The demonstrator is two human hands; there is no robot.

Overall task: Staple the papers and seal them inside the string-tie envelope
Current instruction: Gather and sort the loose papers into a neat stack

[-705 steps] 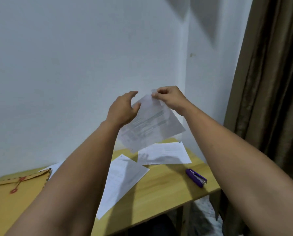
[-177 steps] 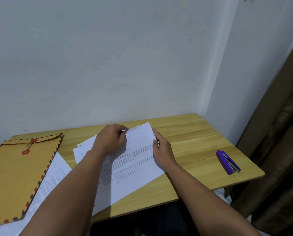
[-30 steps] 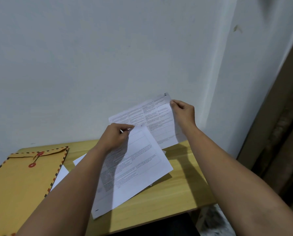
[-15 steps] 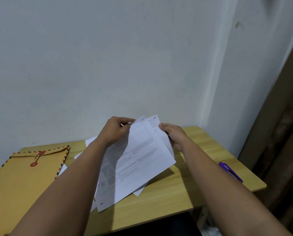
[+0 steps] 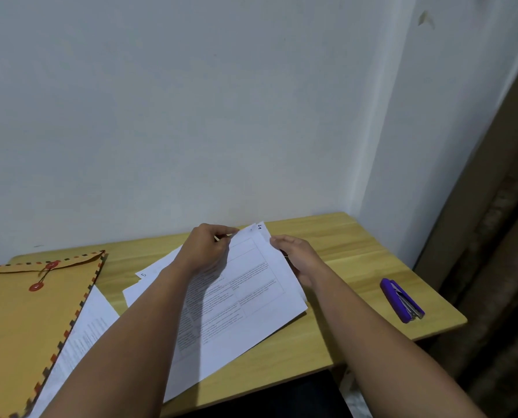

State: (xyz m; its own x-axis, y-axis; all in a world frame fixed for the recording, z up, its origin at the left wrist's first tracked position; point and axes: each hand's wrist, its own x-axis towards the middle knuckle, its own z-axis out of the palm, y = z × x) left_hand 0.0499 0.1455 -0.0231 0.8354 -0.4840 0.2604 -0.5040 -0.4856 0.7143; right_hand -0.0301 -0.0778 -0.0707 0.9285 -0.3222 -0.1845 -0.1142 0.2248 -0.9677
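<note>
Your left forearm (image 5: 149,321) covers the left half of the top printed sheet (image 5: 251,300), and its print is too small to read. The string-tie envelope (image 5: 19,327) runs off the left and bottom edges. The sheet under it (image 5: 83,336) shows only a strip. Your right hand (image 5: 297,260) hides its fingers behind the sheets' right edge.
</note>
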